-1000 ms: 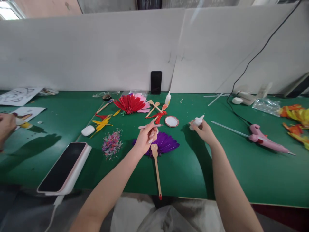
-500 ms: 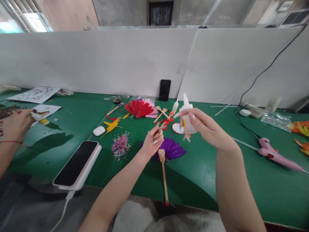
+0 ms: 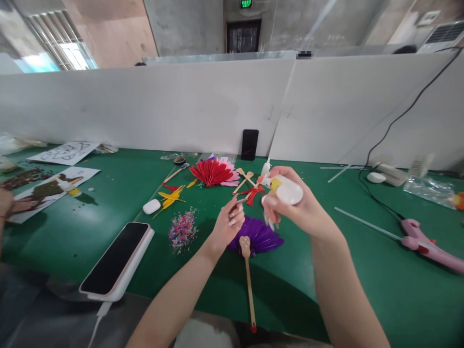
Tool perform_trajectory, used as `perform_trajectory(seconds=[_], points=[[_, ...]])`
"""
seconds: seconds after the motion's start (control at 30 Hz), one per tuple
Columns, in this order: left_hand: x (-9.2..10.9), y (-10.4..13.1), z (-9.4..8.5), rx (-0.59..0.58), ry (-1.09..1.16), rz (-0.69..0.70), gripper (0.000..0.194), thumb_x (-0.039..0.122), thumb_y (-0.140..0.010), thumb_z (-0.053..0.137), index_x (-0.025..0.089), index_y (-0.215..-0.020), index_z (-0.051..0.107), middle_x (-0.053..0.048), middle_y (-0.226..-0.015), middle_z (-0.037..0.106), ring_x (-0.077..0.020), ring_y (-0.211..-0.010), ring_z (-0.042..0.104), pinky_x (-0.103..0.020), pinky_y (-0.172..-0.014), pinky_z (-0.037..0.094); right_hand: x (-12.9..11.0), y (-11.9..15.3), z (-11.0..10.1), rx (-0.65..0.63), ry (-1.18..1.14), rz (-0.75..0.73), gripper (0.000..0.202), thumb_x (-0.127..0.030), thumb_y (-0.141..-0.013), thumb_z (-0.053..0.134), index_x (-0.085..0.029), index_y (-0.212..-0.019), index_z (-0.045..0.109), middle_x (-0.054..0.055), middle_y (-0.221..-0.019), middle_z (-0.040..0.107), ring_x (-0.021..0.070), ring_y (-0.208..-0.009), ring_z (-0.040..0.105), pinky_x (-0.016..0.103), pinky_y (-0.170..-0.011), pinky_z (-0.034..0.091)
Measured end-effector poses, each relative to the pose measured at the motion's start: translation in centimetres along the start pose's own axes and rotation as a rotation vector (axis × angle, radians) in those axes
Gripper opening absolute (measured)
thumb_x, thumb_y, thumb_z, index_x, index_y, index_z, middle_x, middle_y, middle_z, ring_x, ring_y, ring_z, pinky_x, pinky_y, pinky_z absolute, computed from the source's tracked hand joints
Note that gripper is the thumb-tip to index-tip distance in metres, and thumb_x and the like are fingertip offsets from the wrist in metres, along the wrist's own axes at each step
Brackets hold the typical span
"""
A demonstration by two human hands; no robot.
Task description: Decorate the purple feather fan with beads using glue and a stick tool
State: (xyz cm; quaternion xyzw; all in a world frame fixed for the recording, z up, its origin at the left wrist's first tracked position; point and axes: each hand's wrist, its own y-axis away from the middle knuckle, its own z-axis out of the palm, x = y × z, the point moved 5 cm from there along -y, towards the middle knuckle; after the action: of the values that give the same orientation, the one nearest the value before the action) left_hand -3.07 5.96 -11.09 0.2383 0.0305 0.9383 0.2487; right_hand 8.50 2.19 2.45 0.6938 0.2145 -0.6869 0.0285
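Note:
My right hand grips a small white glue bottle, tipped over with its nozzle pointing left. My left hand pinches a thin, small item whose kind I cannot make out, close to the nozzle. Below the hands lies a purple feather fan, partly covered by my left hand. A wooden stick with a rounded head rests over the fan's lower edge, its red tip toward me. Behind my hands are crossed wooden sticks and red tassels.
A red feather fan, yellow feathers and colourful bits lie to the left. A large phone is near the front edge. On the right sits a pink glue gun. Another person's hand shows far left.
My right hand has tipped the bottle from upright to lying over, nozzle toward my left hand. The view has tilted up slightly. The other person's hand has moved left, away from their glue bottle.

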Motion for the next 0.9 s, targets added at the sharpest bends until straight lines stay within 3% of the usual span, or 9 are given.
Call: perform_trajectory(seconds=[0.13,0.27,0.33,0.43,0.6,0.77,0.9], points=[[0.0,0.1,0.3,-0.012,0.017,0.001,0.041,0.026,-0.095,0.034,0.009,-0.060,0.047,0.008,-0.044,0.029,0.0007,-0.029,0.025,-0.014,-0.031,0.020,0.3,-0.4,-1.0,0.073,-0.057,-0.008,0.045,-0.059,-0.086,0.038,-0.022,-0.110,0.045,-0.008,-0.043,0.047,0.0080,-0.031,0.039,0.021,-0.033,0.030],[-0.3,-0.1,0.7,-0.002,0.044,-0.002,0.041,0.025,-0.095,0.031,0.009,-0.061,0.048,0.008,-0.044,0.026,0.0005,-0.029,0.025,-0.014,-0.031,0.020,0.6,-0.6,-3.1,0.187,0.048,-0.055,0.057,-0.064,-0.085,0.032,-0.018,-0.111,0.055,-0.008,-0.041,0.035,0.0059,-0.031,0.027,0.021,-0.033,0.021],[-0.7,-0.3,1.1,0.023,0.063,-0.013,0.042,0.025,-0.095,0.031,0.009,-0.061,0.047,0.008,-0.044,0.024,0.0002,-0.029,0.024,-0.015,-0.030,0.020,0.6,-0.5,-4.3,0.276,0.144,-0.093,0.056,-0.064,-0.084,0.036,-0.017,-0.100,0.062,-0.006,-0.046,0.036,0.0064,-0.036,0.030,0.022,-0.034,0.022],[-1.6,-0.9,2.0,0.039,0.086,-0.035,0.041,0.024,-0.095,0.031,0.010,-0.060,0.047,0.008,-0.043,0.023,-0.0003,-0.028,0.024,-0.014,-0.029,0.019,0.4,-0.2,-5.4,0.340,0.312,-0.105,0.049,-0.060,-0.081,0.046,-0.017,-0.083,0.068,-0.001,-0.055,0.049,0.0086,-0.046,0.043,0.022,-0.040,0.031],[-2.9,-1.7,3.4,0.011,0.135,-0.054,0.039,0.022,-0.095,0.030,0.009,-0.063,0.048,0.009,-0.042,0.024,-0.0002,-0.028,0.025,-0.014,-0.030,0.020,-0.3,0.2,-6.3,0.434,0.335,-0.123,0.028,-0.046,-0.074,0.064,-0.019,-0.083,0.067,0.004,-0.083,0.066,0.0164,-0.076,0.060,0.028,-0.063,0.046],[-3.7,-1.6,2.5,0.052,0.120,-0.067,0.038,0.022,-0.095,0.030,0.010,-0.063,0.047,0.008,-0.043,0.025,-0.0007,-0.029,0.026,-0.015,-0.031,0.020,0.0,0.3,-7.0,0.530,0.188,-0.109,0.038,-0.045,-0.069,0.068,-0.022,-0.095,0.053,0.002,-0.072,0.067,0.0179,-0.066,0.063,0.028,-0.052,0.046],[-3.7,-1.3,1.7,0.081,0.097,-0.061,0.037,0.021,-0.095,0.032,0.010,-0.063,0.048,0.009,-0.043,0.023,-0.0007,-0.029,0.024,-0.015,-0.031,0.019,-0.3,0.7,-7.6,0.684,0.386,-0.163,0.038,-0.042,-0.061,0.076,-0.023,-0.077,0.047,0.000,-0.068,0.064,0.0156,-0.058,0.059,0.027,-0.048,0.043]])
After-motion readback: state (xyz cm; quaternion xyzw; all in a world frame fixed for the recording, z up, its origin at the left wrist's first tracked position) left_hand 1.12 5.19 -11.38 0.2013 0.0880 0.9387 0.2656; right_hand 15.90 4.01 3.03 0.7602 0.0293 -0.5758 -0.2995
